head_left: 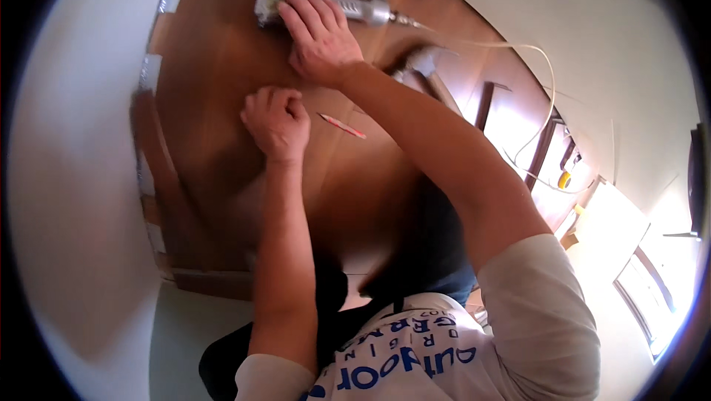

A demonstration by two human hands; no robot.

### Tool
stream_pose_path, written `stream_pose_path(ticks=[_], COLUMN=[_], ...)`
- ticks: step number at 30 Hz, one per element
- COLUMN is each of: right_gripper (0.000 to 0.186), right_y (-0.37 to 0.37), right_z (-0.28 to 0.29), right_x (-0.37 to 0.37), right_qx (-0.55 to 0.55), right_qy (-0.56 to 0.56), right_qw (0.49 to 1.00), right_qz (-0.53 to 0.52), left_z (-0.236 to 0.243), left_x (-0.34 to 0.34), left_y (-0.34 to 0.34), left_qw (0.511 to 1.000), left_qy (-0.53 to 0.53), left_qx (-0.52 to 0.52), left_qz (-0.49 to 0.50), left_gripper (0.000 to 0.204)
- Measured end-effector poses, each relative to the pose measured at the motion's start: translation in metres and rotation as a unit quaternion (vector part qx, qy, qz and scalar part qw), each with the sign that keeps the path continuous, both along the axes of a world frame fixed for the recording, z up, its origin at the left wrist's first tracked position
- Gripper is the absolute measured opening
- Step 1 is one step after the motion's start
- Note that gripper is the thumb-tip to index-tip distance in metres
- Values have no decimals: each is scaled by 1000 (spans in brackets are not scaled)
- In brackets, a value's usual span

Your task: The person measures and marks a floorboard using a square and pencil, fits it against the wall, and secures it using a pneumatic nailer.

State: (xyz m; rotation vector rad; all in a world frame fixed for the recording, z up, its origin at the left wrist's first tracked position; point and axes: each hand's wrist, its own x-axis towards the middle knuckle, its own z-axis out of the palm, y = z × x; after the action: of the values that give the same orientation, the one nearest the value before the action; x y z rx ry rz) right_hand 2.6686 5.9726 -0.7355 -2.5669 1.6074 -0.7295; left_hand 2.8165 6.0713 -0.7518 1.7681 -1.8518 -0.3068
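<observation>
A silver-grey air nail gun (363,10) lies on its side on the brown wooden panel (215,53), toward the far edge. My right hand (326,42) reaches across to it, with the fingers stretched over its body near the handle and the thumb apart below. Closer to me, my left hand (278,125) rests on the wood, its fingers curled under; whether anything is inside is hidden. Just right of that hand lies a red and white pencil (342,125). A claw hammer (424,62) sits beyond the pencil, partly covered by my right forearm.
A pale air hose (549,68) runs from the nail gun's end and loops down the right side. White tape pieces (151,73) and a wooden strip (157,142) line the panel's left edge. Dark strips (486,105) and a yellow tape measure (565,179) lie at the right.
</observation>
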Motion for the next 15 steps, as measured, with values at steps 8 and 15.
stream_pose_path(ticks=[8,15], right_gripper=[40,31], right_y=[-22,50], right_z=[4,104], right_x=[-74,-94], right_qx=[9,170], right_qy=[201,158], right_qw=[978,973], right_qz=[-59,-11], left_z=[-6,-10], left_x=[-1,8], left_y=[-9,6], left_qw=[997,992], left_qy=[-40,-125], left_qx=[-49,-19], left_qz=[-41,-21], left_gripper=[14,13])
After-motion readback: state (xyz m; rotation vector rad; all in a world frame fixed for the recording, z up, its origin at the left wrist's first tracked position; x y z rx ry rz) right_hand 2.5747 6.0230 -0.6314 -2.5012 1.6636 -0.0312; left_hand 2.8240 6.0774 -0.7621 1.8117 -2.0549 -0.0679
